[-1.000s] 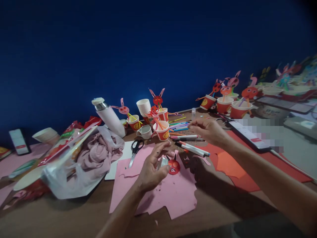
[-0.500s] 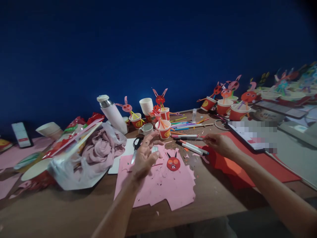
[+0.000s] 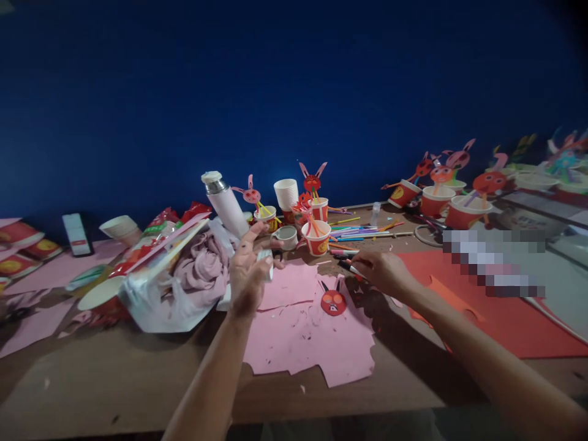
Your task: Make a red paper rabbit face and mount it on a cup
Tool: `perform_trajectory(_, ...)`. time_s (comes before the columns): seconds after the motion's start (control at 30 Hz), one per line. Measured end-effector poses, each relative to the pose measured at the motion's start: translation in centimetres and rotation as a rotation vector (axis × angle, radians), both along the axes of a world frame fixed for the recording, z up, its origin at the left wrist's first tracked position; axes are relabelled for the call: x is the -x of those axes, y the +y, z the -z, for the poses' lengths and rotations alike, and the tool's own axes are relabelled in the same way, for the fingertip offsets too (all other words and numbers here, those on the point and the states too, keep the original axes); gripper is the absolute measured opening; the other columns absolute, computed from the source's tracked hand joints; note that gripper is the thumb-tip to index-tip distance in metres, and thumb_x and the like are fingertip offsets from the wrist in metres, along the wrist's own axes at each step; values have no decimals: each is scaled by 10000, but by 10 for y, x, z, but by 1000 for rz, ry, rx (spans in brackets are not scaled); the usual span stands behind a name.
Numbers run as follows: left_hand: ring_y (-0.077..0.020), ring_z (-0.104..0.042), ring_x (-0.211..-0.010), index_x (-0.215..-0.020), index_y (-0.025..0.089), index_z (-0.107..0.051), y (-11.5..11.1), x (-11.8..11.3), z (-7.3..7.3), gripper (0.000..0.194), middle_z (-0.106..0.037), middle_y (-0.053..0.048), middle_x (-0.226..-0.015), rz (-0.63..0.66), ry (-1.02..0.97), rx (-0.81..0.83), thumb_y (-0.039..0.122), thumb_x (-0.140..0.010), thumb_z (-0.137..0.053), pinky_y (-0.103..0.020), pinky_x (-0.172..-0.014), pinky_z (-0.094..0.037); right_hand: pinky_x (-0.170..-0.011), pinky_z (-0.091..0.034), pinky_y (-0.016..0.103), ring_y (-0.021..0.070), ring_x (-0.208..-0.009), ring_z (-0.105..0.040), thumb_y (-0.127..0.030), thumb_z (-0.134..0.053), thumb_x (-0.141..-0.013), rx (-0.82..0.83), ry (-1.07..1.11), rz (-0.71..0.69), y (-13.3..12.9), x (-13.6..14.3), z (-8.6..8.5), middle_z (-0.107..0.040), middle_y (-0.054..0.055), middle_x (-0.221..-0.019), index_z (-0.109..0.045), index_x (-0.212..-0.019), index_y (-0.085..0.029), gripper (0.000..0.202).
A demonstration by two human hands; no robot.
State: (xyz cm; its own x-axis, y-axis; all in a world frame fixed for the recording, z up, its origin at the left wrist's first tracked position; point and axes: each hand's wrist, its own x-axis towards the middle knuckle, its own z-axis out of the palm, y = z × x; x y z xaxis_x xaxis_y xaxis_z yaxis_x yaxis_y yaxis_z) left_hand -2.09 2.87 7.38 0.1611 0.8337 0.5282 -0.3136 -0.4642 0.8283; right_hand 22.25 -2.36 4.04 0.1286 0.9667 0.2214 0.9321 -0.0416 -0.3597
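My left hand (image 3: 248, 272) is raised over the pink foam sheet (image 3: 285, 343), thumb and fingers curled round a small whitish roll-like piece (image 3: 265, 264) whose kind I cannot make out. A red cut-out face (image 3: 333, 302) with dark pointed ears lies on the right part of the sheet. Over the markers behind it, my right hand (image 3: 379, 269) has its fingers pinched on a white marker (image 3: 351, 267) with a dark end; the fingers hide the marker's other end. Another marker (image 3: 342, 252), pink-ended, lies just behind.
Paper cups with bunny-faced figures, like this cup (image 3: 316, 237), stand along the back. Coloured sticks (image 3: 358, 232) lie behind the markers. A thermos (image 3: 225, 205) and a plastic bag (image 3: 160, 312) are at left, red sheets (image 3: 519, 318) at right.
My right hand has moved left from beside the markers onto them. My left hand has turned, showing more of the whitish piece. The whole view has shifted, with things now farther right.
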Motion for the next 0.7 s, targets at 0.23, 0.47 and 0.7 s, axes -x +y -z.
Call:
perform_trajectory(0.23, -196, -617, -911, -1187, 211, -522, 20, 10, -10, 505, -567, -81, -1127, -69, -29, -3, 195, -690, -607, -207, -518, -539, -599, -365, 243, 185, -756, -637, -191, -458, -845, -72, -110, -242, 28, 44, -12, -719, 54, -857, -692, -855, -211, 235)
perform_trajectory(0.47, -188, -601, -956, -1234, 185, -469, 34, 12, 1, 546, -552, -97, -1148, -51, -13, 25, 199, -708, -617, -230, -647, -558, -733, -478, 282, 183, -897, -623, -128, -481, -885, -99, -327, -591, 77, 121, -1, -677, 76, -962, -640, -1002, -156, 200)
perform_trajectory(0.7, -210, -563, -1030, -1282, 224, -440, 27, 15, 18, 577, -400, -115, -1337, 59, 0, 14, 186, -735, -620, -241, -693, -549, -806, -506, 407, 202, -972, -589, -299, -530, -894, -250, -530, -654, 117, 150, 26, -566, 82, -1164, -533, -1166, -160, 306)
